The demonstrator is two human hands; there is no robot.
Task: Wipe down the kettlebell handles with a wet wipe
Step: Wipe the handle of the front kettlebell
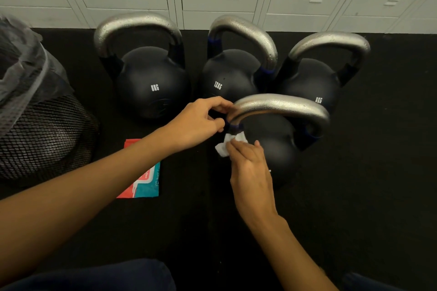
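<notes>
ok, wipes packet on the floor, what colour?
Red and teal, with white; the packet shows in the head view.

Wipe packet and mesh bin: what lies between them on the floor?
In the head view, only bare black floor separates the wipe packet from the mesh bin; the left forearm crosses above.

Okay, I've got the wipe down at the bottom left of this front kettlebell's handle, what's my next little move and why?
Probably slide the wet wipe up from the handle's left base and along the arch. The right hand holds it low, beside the blue band, while the left hand pinches that same end. The three back handles show droplets; this one doesn't.
</notes>
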